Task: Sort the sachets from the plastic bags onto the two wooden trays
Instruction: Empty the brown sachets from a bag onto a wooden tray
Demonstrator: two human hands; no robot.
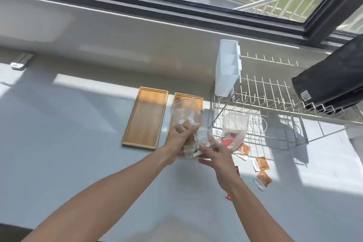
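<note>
I see my left hand (179, 137) gripping a clear plastic bag (186, 114) of brown sachets (203, 137) above the near end of the right wooden tray (198, 100), while my right hand (215, 156) pinches sachets at the bag's lower end. The left wooden tray (145, 118) lies just beside it with nothing in it that I can see. A second plastic bag (233, 129) holding red sachets (228, 140) leans against the wire dish rack (275, 116) toward the tabletop's (78, 153) right edge, with loose orange sachets (261, 163) scattered before it.
</note>
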